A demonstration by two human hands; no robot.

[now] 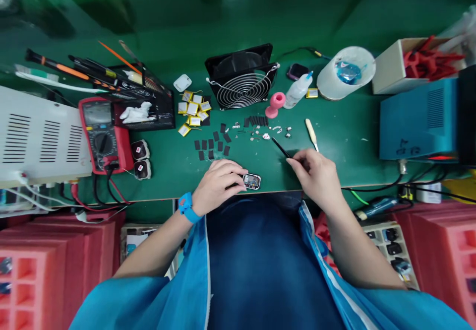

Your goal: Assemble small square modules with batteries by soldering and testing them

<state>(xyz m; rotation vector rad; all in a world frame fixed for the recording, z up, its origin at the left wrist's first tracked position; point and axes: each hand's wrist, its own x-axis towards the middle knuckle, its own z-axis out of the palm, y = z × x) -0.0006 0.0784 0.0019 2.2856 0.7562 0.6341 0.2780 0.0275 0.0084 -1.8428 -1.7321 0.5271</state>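
My left hand (222, 180), with a blue wristband, grips the left end of a small opened electronic device (252, 181) at the bench's front edge. Bare circuitry shows inside its pale-rimmed casing. In my right hand (316, 175) is a thin black pointed tool, apparently tweezers (280, 147), pinched between thumb and fingers. Its tip points up and left, near a small white part (266, 136) and other tiny components. Apart from the tool, the device lies well to the left of my right hand. A cream-handled tool (311, 130) rests just beyond that hand.
Several black pads (210, 144) and yellow-edged battery cells (192, 108) lie left of centre. Behind stand a fan (243, 79), a pink holder (275, 105), a dispensing bottle (298, 90) and a white tub (344, 79). A red multimeter (102, 136) and a blue unit (418, 121) flank them.
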